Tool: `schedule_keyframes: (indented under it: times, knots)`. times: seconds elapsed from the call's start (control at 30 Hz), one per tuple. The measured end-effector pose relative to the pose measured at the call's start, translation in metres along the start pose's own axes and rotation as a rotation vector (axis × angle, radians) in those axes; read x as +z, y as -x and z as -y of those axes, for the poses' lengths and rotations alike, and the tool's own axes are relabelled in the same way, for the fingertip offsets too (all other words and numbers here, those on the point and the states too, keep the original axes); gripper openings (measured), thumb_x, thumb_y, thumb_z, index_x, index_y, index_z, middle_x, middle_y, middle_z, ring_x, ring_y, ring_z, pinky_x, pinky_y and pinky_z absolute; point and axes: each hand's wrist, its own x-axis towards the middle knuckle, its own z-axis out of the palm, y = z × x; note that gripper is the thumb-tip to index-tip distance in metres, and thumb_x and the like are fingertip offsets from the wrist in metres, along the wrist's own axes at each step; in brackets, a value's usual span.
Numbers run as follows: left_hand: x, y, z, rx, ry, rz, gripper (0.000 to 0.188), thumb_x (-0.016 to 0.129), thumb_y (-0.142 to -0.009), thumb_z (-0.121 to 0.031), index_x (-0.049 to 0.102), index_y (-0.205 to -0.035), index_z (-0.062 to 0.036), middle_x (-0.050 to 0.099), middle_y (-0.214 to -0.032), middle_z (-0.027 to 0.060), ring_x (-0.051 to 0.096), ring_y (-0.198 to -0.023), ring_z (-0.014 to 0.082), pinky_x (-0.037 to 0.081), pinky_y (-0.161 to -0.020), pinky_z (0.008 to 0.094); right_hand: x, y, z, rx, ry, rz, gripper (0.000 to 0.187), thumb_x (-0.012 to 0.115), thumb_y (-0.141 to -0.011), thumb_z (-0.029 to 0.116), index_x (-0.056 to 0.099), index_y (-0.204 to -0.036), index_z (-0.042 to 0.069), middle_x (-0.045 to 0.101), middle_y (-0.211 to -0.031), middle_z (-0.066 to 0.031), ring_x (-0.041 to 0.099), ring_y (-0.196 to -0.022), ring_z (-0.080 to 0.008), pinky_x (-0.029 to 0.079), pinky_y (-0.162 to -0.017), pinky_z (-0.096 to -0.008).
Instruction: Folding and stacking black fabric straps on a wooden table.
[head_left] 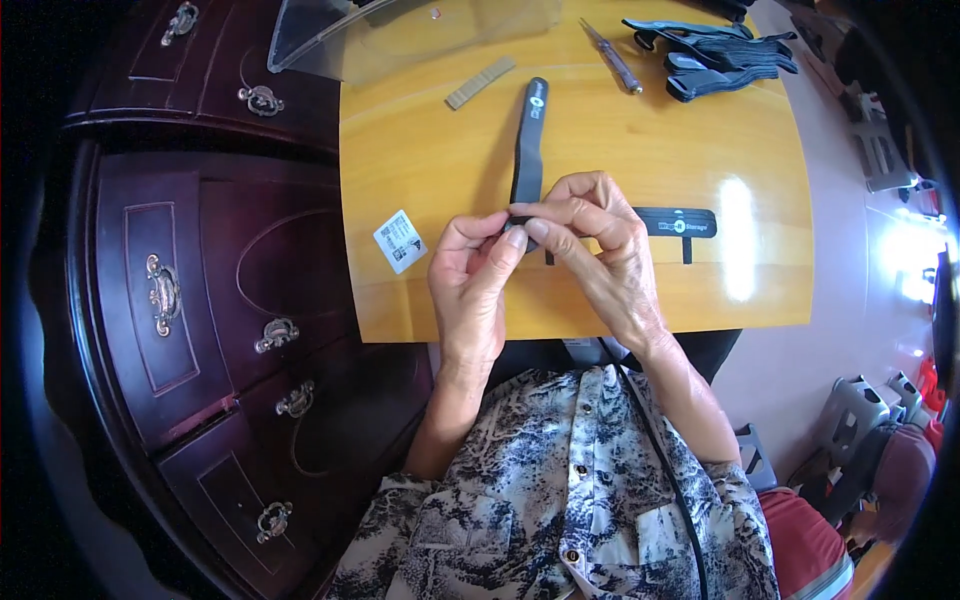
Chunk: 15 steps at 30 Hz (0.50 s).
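A dark grey storage strap (530,145) runs away from me over the yellow table, its near end pinched between both hands. My left hand (470,275) grips that end with thumb and forefinger. From the right, my right hand (600,245) closes its thumb and fingers on the same end, and the fingertips of both hands almost meet. The fingers hide most of the pinched end. Just beyond my right hand, a second black strap (685,222) lies flat, with a short narrow tab pointing toward me and its left part hidden.
On the table (420,165) are a white printed label (400,241), a tan strip (480,82), a thin pointed tool (612,58) and a pile of straps (722,62). A clear plastic bin (400,45) stands at the back left. Dark wooden drawers (160,290) flank the left side.
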Motion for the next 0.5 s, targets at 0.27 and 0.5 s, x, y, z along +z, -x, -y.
schedule_keyframes:
  times: [0.27,0.5]
  knots:
    - [0.015,-0.001,-0.009,0.091,-0.178,0.106,0.017,0.062,-0.085,0.007,0.055,-0.099,0.0008,0.061,-0.096,0.0085,0.063,-0.088,0.0152,0.05,-0.082,0.0265,-0.011,-0.021,-0.003,0.284,-0.349,-0.198,0.018,0.064,-0.088,0.017,0.071,-0.097,0.003,0.058,-0.098,-0.0018,0.053,-0.086,-0.0088,0.043,-0.074,-0.0235]
    - [0.012,0.013,-0.018,0.049,-0.277,0.124,0.029,0.062,-0.084,0.003,0.052,-0.112,0.0043,0.064,-0.1,0.0129,0.064,-0.086,0.0185,0.051,-0.082,0.0296,-0.018,-0.039,0.01,0.16,-0.325,-0.232,0.021,0.055,-0.095,0.02,0.066,-0.101,0.003,0.063,-0.092,-0.0017,0.054,-0.085,-0.0072,0.043,-0.078,-0.0231]
